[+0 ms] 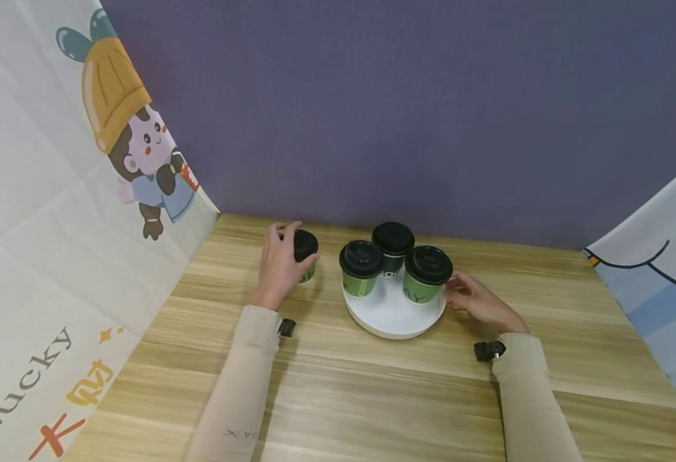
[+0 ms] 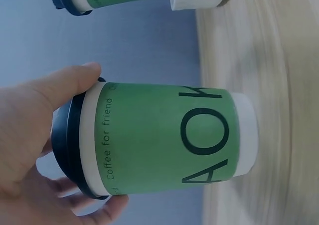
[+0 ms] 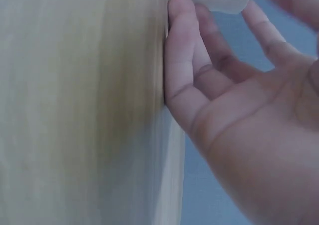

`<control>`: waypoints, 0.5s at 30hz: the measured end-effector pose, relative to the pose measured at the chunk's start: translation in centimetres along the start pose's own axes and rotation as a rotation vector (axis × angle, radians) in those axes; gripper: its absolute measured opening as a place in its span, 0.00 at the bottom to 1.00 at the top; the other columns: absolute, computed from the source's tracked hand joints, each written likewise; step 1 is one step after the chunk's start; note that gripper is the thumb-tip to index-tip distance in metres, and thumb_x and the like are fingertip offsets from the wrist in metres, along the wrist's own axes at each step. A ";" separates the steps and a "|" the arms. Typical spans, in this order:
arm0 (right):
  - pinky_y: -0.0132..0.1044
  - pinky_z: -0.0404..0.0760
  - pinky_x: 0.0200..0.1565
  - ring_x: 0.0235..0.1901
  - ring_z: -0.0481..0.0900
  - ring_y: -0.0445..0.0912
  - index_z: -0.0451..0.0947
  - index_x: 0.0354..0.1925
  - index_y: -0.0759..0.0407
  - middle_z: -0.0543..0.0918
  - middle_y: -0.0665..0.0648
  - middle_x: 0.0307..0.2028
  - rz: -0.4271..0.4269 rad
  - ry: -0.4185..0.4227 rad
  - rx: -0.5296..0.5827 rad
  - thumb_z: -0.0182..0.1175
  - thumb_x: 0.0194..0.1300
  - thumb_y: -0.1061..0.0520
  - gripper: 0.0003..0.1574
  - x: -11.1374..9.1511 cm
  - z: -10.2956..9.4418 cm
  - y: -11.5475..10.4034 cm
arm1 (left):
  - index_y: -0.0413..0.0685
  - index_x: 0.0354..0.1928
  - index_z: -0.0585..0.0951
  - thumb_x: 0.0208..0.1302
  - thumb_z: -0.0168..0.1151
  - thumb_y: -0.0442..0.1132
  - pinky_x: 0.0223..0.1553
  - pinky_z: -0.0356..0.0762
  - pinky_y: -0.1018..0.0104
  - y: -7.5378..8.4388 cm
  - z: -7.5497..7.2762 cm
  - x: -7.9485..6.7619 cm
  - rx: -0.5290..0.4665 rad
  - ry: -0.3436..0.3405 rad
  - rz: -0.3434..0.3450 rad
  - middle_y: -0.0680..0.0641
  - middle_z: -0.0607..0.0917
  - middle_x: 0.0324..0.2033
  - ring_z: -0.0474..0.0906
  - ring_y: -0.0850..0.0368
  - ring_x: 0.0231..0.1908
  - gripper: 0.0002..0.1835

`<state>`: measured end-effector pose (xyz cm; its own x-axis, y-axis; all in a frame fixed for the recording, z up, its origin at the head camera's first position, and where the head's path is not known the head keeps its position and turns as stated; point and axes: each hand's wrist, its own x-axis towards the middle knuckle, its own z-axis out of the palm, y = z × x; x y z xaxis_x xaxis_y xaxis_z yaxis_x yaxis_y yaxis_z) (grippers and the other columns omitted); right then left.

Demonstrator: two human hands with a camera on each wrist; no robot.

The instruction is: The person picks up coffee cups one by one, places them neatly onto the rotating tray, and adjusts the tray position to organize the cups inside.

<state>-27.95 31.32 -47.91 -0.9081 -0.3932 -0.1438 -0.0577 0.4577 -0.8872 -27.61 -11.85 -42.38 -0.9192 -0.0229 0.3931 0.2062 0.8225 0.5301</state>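
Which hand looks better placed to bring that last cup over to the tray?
Probably the left hand: its fingers already curl round the lid of the lone cup standing on the table, beside the tray. The right hand rests at the tray's far edge, holding nothing.

— Any lettering on the cup (image 2: 169, 137) gripped at the lid by the left hand (image 2: 30, 150)?
— Large dark letters "AOK" across the green sleeve, plus small print "coffee for friend" near the lid; all turned sideways in the left wrist view.

— And the cups on the white tray (image 1: 392, 317)?
— "AY" on the right green cup (image 1: 424, 276); a few pale letters on the far dark cup (image 1: 392, 247), too small to read.

— Elsewhere?
— "Lucky" in grey on the left cloth panel (image 1: 38, 256), with orange characters beside it, only partly in view. Small marking on the left sleeve (image 1: 240, 398), roughly "XVUA", upside down.
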 end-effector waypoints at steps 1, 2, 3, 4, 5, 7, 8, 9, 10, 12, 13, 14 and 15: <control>0.40 0.81 0.47 0.48 0.77 0.46 0.61 0.65 0.54 0.70 0.67 0.56 0.000 0.006 0.000 0.54 0.72 0.50 0.27 0.0 0.0 0.0 | 0.55 0.70 0.64 0.56 0.69 0.55 0.57 0.70 0.45 0.0 -0.1 0.0 0.006 -0.008 -0.003 0.39 0.63 0.64 0.62 0.42 0.61 0.41; 0.40 0.81 0.46 0.46 0.77 0.45 0.62 0.64 0.55 0.70 0.67 0.55 0.001 0.013 0.001 0.51 0.73 0.50 0.25 0.1 0.0 0.0 | 0.55 0.70 0.64 0.56 0.69 0.56 0.58 0.69 0.45 0.0 -0.1 0.0 0.015 -0.017 -0.003 0.38 0.63 0.64 0.62 0.41 0.61 0.41; 0.39 0.81 0.45 0.45 0.78 0.45 0.63 0.62 0.57 0.71 0.67 0.54 0.002 0.021 0.002 0.49 0.74 0.50 0.23 0.1 0.1 -0.1 | 0.54 0.69 0.64 0.56 0.68 0.56 0.59 0.68 0.45 -0.1 -0.1 -0.1 0.026 -0.025 -0.002 0.38 0.64 0.64 0.61 0.41 0.62 0.41; 0.39 0.81 0.44 0.44 0.78 0.44 0.64 0.61 0.57 0.72 0.66 0.53 0.007 0.032 0.000 0.47 0.75 0.50 0.21 0.1 0.1 -0.1 | 0.54 0.69 0.64 0.56 0.68 0.57 0.59 0.68 0.45 -0.1 -0.2 -0.1 0.036 -0.031 -0.001 0.38 0.64 0.64 0.61 0.41 0.62 0.41; 0.39 0.81 0.44 0.43 0.78 0.44 0.65 0.60 0.58 0.73 0.66 0.52 0.005 0.039 0.004 0.47 0.75 0.50 0.20 0.2 0.1 -0.1 | 0.53 0.69 0.65 0.56 0.68 0.57 0.59 0.67 0.45 -0.1 -0.2 -0.1 0.040 -0.041 -0.006 0.38 0.65 0.63 0.60 0.41 0.62 0.41; 0.39 0.81 0.42 0.42 0.78 0.44 0.66 0.57 0.58 0.74 0.65 0.49 0.003 0.050 0.009 0.47 0.75 0.50 0.19 0.2 0.2 -0.1 | 0.53 0.69 0.65 0.55 0.68 0.58 0.59 0.67 0.45 -0.1 -0.3 0.0 0.041 -0.056 -0.013 0.38 0.66 0.62 0.60 0.41 0.62 0.41; 0.39 0.81 0.42 0.41 0.78 0.44 0.67 0.56 0.58 0.74 0.64 0.47 0.000 0.053 0.010 0.48 0.75 0.50 0.18 0.2 0.2 -0.1 | 0.54 0.69 0.65 0.55 0.68 0.58 0.59 0.68 0.45 -0.1 -0.3 0.0 0.040 -0.061 -0.019 0.38 0.67 0.61 0.60 0.41 0.62 0.42; 0.39 0.81 0.42 0.41 0.78 0.44 0.67 0.55 0.58 0.75 0.64 0.47 -0.003 0.056 0.011 0.48 0.74 0.50 0.18 0.2 0.2 -0.1 | 0.54 0.69 0.65 0.54 0.69 0.59 0.59 0.68 0.45 -0.1 -0.4 0.0 0.036 -0.069 -0.024 0.38 0.67 0.61 0.61 0.41 0.62 0.42; 0.39 0.81 0.42 0.41 0.78 0.44 0.68 0.55 0.58 0.75 0.63 0.46 -0.006 0.056 0.014 0.49 0.74 0.50 0.17 0.2 0.2 0.0 | 0.55 0.69 0.65 0.54 0.69 0.59 0.59 0.68 0.45 -0.1 -0.4 0.0 0.033 -0.077 -0.031 0.38 0.67 0.61 0.61 0.41 0.62 0.43; 0.39 0.81 0.42 0.41 0.78 0.44 0.68 0.53 0.58 0.75 0.64 0.46 -0.013 0.056 0.020 0.50 0.74 0.51 0.16 0.2 0.2 0.0 | 0.55 0.70 0.64 0.54 0.68 0.60 0.58 0.69 0.44 0.0 -0.6 0.0 0.033 -0.094 -0.043 0.37 0.66 0.61 0.61 0.41 0.62 0.43; 0.39 0.81 0.42 0.41 0.79 0.44 0.68 0.53 0.58 0.75 0.64 0.46 -0.013 0.056 0.020 0.50 0.73 0.51 0.16 0.2 0.2 0.0 | 0.55 0.70 0.64 0.54 0.68 0.60 0.57 0.70 0.44 0.0 -0.7 -0.1 0.036 -0.103 -0.047 0.37 0.66 0.62 0.61 0.41 0.62 0.43; 0.39 0.82 0.42 0.41 0.79 0.44 0.68 0.53 0.58 0.75 0.65 0.47 -0.011 0.056 0.020 0.51 0.73 0.52 0.16 0.1 0.2 0.0 | 0.55 0.70 0.64 0.54 0.67 0.61 0.57 0.71 0.43 0.1 -0.7 -0.1 0.041 -0.114 -0.053 0.36 0.67 0.62 0.62 0.40 0.62 0.44; 0.39 0.82 0.42 0.41 0.79 0.44 0.68 0.54 0.58 0.75 0.66 0.47 -0.010 0.055 0.020 0.51 0.73 0.52 0.15 0.1 0.2 -0.1 | 0.54 0.70 0.64 0.54 0.67 0.61 0.56 0.71 0.43 0.2 -0.8 -0.1 0.045 -0.124 -0.057 0.36 0.67 0.62 0.62 0.40 0.62 0.44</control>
<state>-27.97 31.13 -47.93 -0.9290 -0.3530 -0.1107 -0.0594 0.4376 -0.8972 -27.25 -12.17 -41.72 -0.9640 -0.0019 0.2657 0.1400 0.8463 0.5139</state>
